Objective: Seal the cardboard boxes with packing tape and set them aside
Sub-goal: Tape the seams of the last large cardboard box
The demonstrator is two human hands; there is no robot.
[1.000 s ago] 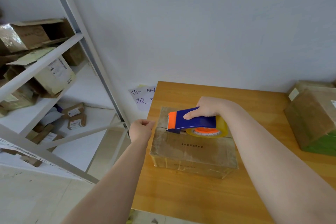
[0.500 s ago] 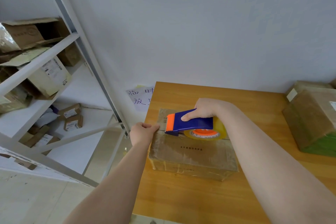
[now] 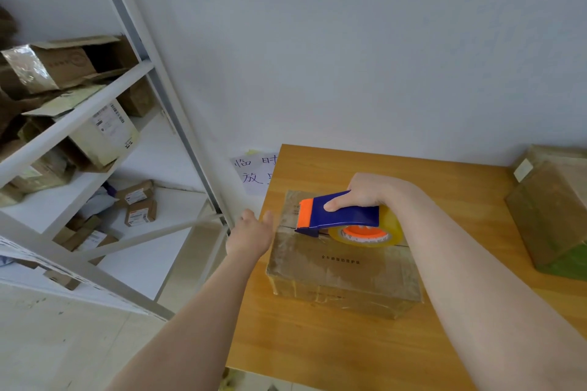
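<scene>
A flat cardboard box (image 3: 343, 267), covered in shiny clear tape, lies on the wooden table (image 3: 333, 346) near its left edge. My right hand (image 3: 365, 194) grips a blue and orange tape dispenser (image 3: 340, 216) with a yellowish tape roll (image 3: 368, 235). The dispenser rests on the box's top seam, its orange end pointing left. My left hand (image 3: 251, 235) is at the box's left side with fingers extended, touching the upper left edge.
Another taped cardboard box (image 3: 549, 216) with a green lower part stands at the table's right edge. A white metal shelf rack (image 3: 95, 111) with several cardboard boxes fills the left. A paper note (image 3: 254, 173) hangs on the wall behind the table's left corner.
My left hand was a fist beside the box, then gripped the box's left edge, and now its fingers are extended against that side. The dispenser has stayed at about the same spot on the seam.
</scene>
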